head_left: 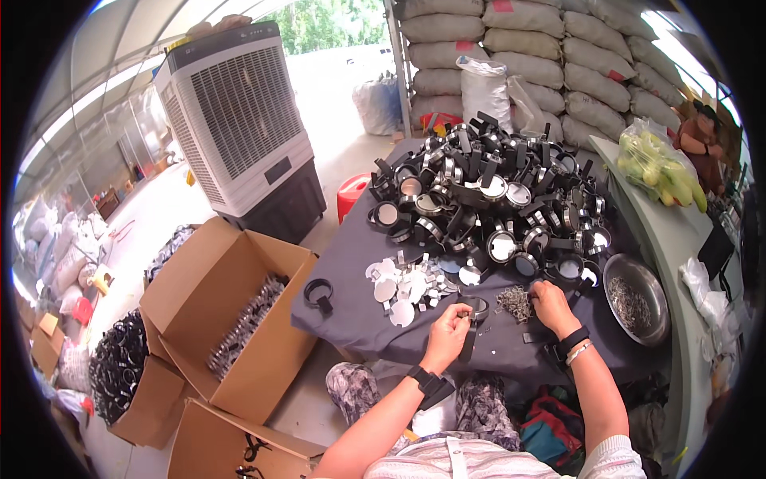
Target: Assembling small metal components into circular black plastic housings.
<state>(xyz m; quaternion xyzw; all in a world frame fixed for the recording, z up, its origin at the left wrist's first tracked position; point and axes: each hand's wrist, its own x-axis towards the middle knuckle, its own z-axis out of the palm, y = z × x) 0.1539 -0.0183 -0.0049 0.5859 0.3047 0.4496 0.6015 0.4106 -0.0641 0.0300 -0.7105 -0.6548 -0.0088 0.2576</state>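
Your left hand (449,326) pinches a black round-headed piece (478,306), while your right hand (552,308) dips, fingers bunched, beside small metal parts (512,304), its grip impossible to tell.

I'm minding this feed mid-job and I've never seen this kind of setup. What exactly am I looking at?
There is no machine doing the work here: these are a person's own bare hands. The single picture comes from a wide camera worn on the head, looking down, so straight edges bend near the rim.

The left hand holds a black round part over the dark tablecloth. The right hand is at the edge of a heap of small metal pieces; whether it grips one is too small to tell.

Also on the table are a big pile of black and silver rings, a cluster of white pieces and a metal bowl holding more small pieces.
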